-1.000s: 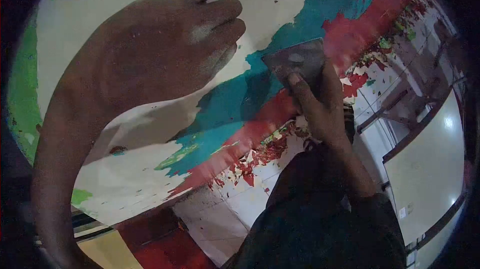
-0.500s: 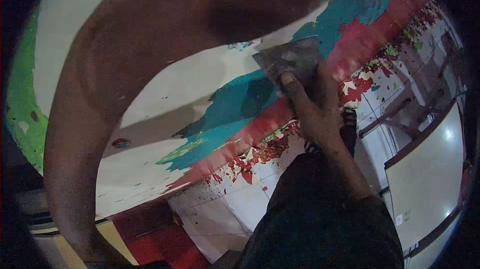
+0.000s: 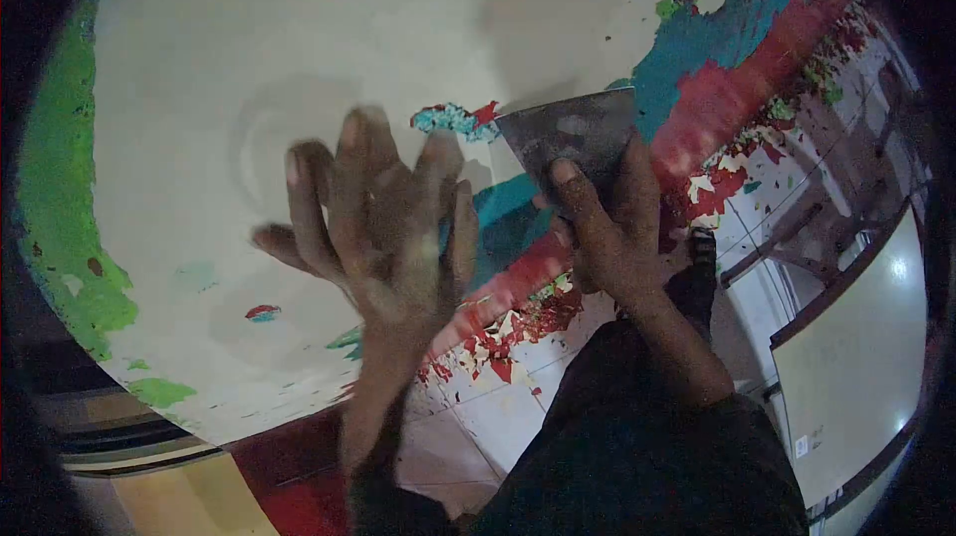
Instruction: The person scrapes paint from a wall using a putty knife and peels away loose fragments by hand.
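My right hand grips a flat metal scraper, thumb on its near face and fingers behind. The blade's wide edge points up over a pale wall with peeling paint. My left hand, slightly blurred, is held up before the wall with its fingers spread and nothing in them. Just above its fingertips and left of the blade sits a small patch of crumbled blue and red paint. A ragged teal band and a red band run along the wall's lower part, partly behind my hands.
Red, cream and green paint flakes litter the tiled floor along the wall's foot. At right stands a pale-topped table. Green paint covers the wall's left side. My leg and striped footwear show below the right hand.
My left arm, which was stretched up across the view, has come down, so the open hand now shows beside the scraper. The right hand with the scraper has shifted only slightly.
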Tool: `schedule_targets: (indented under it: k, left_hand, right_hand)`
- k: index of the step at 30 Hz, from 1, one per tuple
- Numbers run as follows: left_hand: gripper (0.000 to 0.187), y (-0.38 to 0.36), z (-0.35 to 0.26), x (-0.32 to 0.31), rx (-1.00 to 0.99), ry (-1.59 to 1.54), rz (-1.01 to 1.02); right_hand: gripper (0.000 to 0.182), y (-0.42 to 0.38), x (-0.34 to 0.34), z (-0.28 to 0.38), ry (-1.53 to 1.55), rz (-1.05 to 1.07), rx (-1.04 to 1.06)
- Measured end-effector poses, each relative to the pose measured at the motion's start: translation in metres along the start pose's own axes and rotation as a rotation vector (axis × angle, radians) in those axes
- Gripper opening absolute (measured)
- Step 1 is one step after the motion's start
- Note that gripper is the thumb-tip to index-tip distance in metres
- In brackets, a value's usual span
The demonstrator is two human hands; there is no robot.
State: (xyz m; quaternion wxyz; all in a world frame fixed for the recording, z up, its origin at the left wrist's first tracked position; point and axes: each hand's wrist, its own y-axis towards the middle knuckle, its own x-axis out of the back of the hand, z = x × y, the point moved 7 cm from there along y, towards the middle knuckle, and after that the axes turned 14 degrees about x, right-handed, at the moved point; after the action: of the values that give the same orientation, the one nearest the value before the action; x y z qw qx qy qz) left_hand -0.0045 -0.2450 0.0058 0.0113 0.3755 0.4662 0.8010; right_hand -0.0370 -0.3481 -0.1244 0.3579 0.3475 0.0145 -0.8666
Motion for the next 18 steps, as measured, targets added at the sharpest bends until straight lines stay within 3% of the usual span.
schedule_targets:
  k: [10, 14, 18]
  left_hand:
    - [0.024, -0.023, -0.013, -0.03, 0.537, -0.298, -0.27]
    - [0.017, -0.028, -0.01, -0.034, 0.46, -0.214, -0.279]
    - [0.011, -0.026, -0.016, -0.031, 0.54, -0.218, -0.294]
  right_hand:
    - [0.029, 0.007, 0.017, 0.014, -0.07, -0.036, 0.105]
    - [0.03, 0.013, 0.026, 0.021, -0.095, -0.002, 0.086]
    - [0.03, 0.021, 0.037, 0.025, -0.116, 0.057, 0.141]
